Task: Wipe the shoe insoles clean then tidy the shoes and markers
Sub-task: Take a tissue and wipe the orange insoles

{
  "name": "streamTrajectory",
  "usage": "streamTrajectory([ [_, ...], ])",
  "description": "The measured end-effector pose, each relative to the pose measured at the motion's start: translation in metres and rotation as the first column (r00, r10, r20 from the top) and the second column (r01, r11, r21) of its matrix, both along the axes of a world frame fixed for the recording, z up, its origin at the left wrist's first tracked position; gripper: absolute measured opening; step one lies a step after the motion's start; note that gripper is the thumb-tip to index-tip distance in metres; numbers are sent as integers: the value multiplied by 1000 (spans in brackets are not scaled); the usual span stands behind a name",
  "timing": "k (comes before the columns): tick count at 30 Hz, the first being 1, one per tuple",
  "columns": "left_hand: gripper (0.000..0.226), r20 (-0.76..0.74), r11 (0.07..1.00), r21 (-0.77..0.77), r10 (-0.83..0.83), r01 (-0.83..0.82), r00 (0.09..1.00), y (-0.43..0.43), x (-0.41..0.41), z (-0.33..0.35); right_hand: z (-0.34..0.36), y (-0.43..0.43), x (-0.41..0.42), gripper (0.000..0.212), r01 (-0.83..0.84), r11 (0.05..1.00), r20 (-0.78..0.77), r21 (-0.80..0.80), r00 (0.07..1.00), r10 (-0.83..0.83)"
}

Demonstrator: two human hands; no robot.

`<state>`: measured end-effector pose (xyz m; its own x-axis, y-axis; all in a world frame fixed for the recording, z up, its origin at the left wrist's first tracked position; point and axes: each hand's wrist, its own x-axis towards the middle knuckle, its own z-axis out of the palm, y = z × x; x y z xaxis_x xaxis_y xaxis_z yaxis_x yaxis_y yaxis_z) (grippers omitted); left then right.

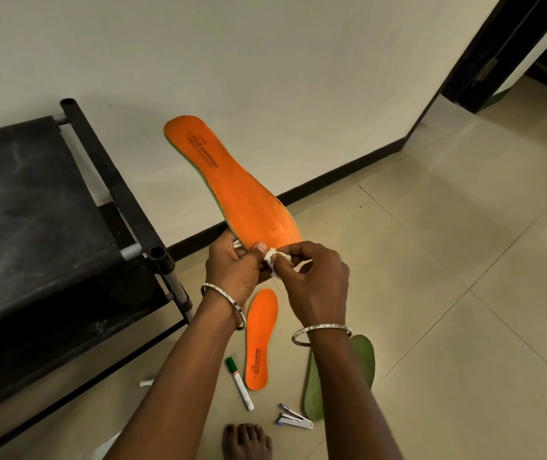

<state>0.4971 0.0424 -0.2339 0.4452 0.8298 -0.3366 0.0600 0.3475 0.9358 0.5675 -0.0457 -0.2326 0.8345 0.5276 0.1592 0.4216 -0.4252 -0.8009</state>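
Observation:
My left hand (pixel 235 267) grips the near end of a long orange insole (pixel 228 180) that points up and away toward the wall. My right hand (pixel 315 280) pinches a small white wipe (pixel 273 258) against that same end, right beside my left thumb. On the floor below lie a second orange insole (pixel 260 340), a green insole (pixel 361 363) partly hidden by my right forearm, and a green-capped white marker (pixel 239 383).
A black shoe rack (pixel 49 227) stands at the left against the cream wall. A stapler (pixel 293 419) lies near my bare foot (pixel 247 441). A small white cap (pixel 146 382) sits by the rack. A dark doorway (pixel 531 44) opens at the upper right.

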Motion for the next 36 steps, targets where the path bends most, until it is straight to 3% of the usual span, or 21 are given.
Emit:
streamTrajectory([
  [4,33,82,997,-74,10,-3,997,-3,3,5,-5,-10,15,10,107,994,20,2,994,-107],
  [11,25,21,1000,-12,12,-12,1000,-4,3,2,0,1,-1,13,9,1000,48,26,999,-11],
  [16,33,153,991,-132,1,20,988,-11,5,12,-6,-15,23,9,147,989,12,1,989,-147],
  [18,32,193,987,-158,4,27,981,-12,6,15,-5,-18,27,10,170,985,-68,22,983,-168],
  [21,30,198,981,-190,-7,46,980,-11,5,17,0,-17,25,10,182,971,-334,157,935,-121],
  [23,27,162,973,-217,-37,72,986,-10,3,17,2,-17,25,10,187,963,-397,193,913,-97],
  [27,14,15,946,-261,-197,194,980,-7,-2,17,3,-21,30,8,182,970,-275,164,952,-132],
  [30,30,-199,925,-254,-336,283,921,-2,-9,14,6,-25,34,9,162,974,-183,161,974,-131],
  [31,39,-296,932,-210,-349,295,889,-1,-12,12,8,-27,36,10,150,975,-170,166,978,-121],
  [33,51,-463,958,43,-234,285,855,3,-16,7,11,-32,41,11,119,978,-157,170,983,-92],
  [36,44,-395,851,501,63,157,916,10,-20,4,14,-41,50,12,45,988,-150,146,988,-23],
])
